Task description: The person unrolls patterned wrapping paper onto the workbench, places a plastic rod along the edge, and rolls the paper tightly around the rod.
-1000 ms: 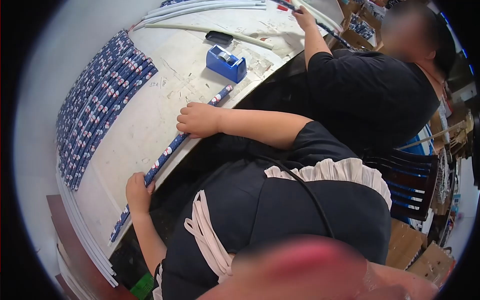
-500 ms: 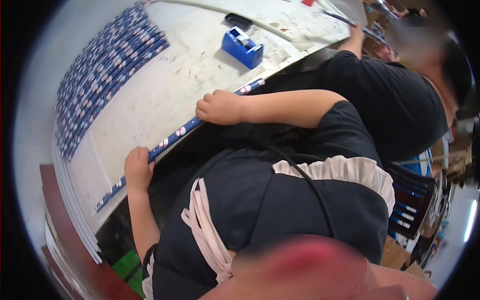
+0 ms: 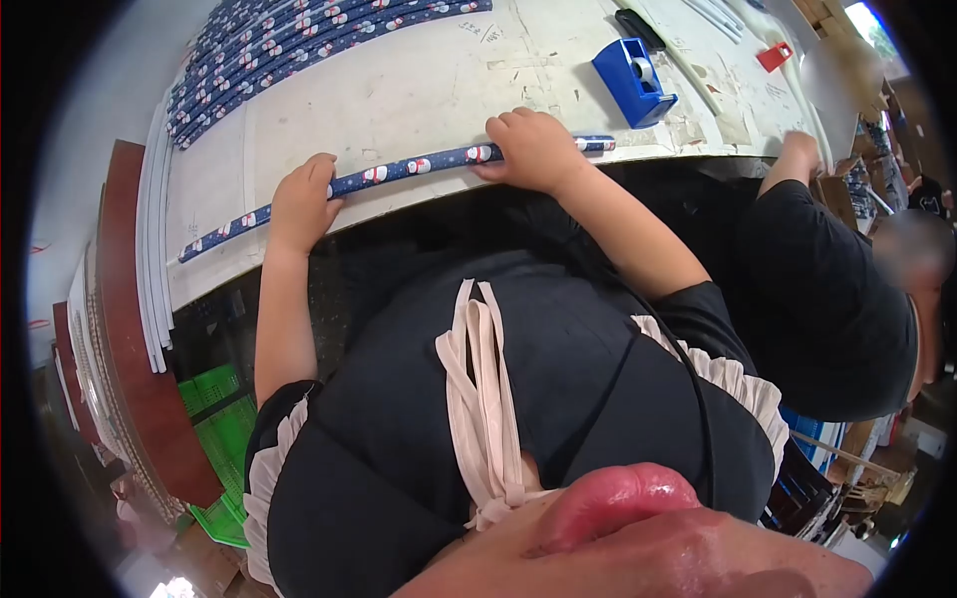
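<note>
A long, thin roll of dark blue wrapping paper point(image 3: 399, 171) with snowmen printed on it lies along the front edge of the table. My left hand point(image 3: 302, 206) is closed around it toward its left end, thumb on the near side. Closer to the roll's right end, my right hand point(image 3: 536, 152) grips it the same way, fingers over the top. Both ends of the roll stick out past my hands. Behind it, several matching rolls point(image 3: 289, 50) lie side by side on the table.
A blue tape dispenser point(image 3: 630, 85) stands beyond my right hand, with a black object point(image 3: 639, 29) behind it. A red item point(image 3: 774, 56) lies farther right. A co-worker's arm point(image 3: 793, 164) reaches the table edge. Green crates point(image 3: 221, 419) sit below left.
The camera view has turned, so the table and roll look more level. Both hands stay on the roll. The co-worker no longer shows holding a dark rod over the table.
</note>
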`<state>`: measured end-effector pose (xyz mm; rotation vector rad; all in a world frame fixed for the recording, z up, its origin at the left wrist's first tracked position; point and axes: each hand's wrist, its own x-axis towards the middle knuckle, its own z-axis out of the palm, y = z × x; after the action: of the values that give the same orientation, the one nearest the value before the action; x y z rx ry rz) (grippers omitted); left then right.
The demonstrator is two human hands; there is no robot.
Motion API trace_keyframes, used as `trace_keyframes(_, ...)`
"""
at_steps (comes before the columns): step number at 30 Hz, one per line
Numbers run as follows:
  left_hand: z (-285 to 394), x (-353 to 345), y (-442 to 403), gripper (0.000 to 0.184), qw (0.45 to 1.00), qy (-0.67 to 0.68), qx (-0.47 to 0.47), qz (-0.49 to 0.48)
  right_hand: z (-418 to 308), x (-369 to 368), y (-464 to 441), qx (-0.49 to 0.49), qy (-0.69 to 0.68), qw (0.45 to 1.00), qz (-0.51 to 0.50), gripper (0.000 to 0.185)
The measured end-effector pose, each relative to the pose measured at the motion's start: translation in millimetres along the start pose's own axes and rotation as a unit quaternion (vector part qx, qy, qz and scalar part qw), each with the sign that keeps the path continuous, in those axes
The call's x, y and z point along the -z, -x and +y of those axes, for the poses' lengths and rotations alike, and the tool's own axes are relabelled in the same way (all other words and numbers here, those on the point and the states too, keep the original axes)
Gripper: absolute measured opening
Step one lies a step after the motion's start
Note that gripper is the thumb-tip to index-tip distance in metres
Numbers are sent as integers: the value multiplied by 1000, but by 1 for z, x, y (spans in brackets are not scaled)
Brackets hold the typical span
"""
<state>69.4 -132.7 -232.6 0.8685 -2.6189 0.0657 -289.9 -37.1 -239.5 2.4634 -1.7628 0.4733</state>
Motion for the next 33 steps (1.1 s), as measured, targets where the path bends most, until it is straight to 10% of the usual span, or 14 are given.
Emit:
trace_keyframes(2, 2, -4, -2, 52, 982, 3, 145, -120, 4, -7, -6, 8, 17, 999, 26, 53)
trace_keyframes(5, 16, 0, -6, 57, 979, 115, 166, -36, 5, -14, -10, 19, 37, 998, 37, 57)
trace_keyframes(33, 14, -10, -6, 48, 967, 150, 197, -58, 71, 7, 74, -125, -61, 973, 183, 34)
